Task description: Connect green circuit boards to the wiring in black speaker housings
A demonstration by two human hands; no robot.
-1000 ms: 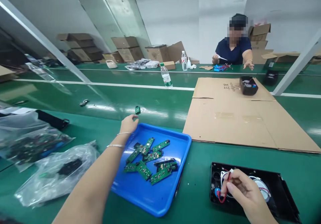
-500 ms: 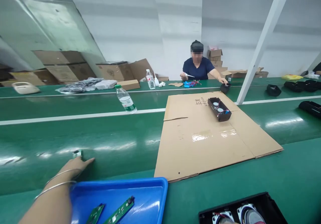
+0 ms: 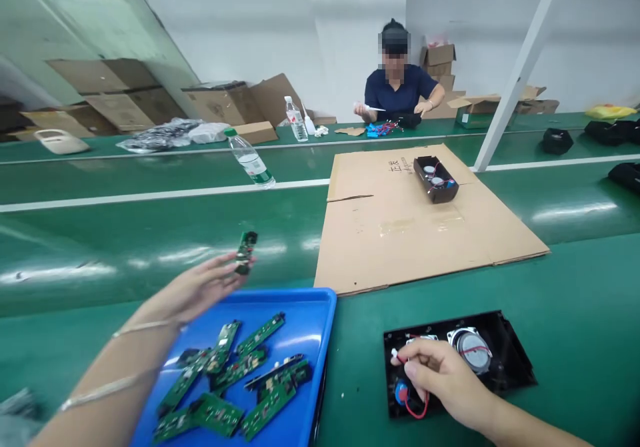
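Note:
My left hand point(image 3: 207, 287) pinches a small green circuit board point(image 3: 245, 252) above the far edge of a blue tray point(image 3: 329, 310). Several more circuit boards point(image 3: 217, 415) lie loosely piled in that tray. To the right, my right hand point(image 3: 445, 373) is closed on a thin wire lead, its white connector point(image 3: 395, 353) poking out past the fingertips. Beneath it rests an open black speaker housing point(image 3: 513, 367). One round speaker point(image 3: 473, 350) in it shows clearly; another is partly covered by my hand. A blue cylindrical part point(image 3: 401, 392) with a red wire sits at its left end.
Flattened cardboard point(image 3: 390, 247) lies beyond the tray, bearing another black speaker housing point(image 3: 436, 180). A water bottle point(image 3: 250, 160) stands left of it. Across the bench sits a co-worker point(image 3: 400, 90) handling a dark part. A white post point(image 3: 525, 67) rises at the right.
My left hand has lifted the circuit board off the green surface and brought it rightward. My right hand has come into view at the housing. The co-worker has drawn a dark part closer.

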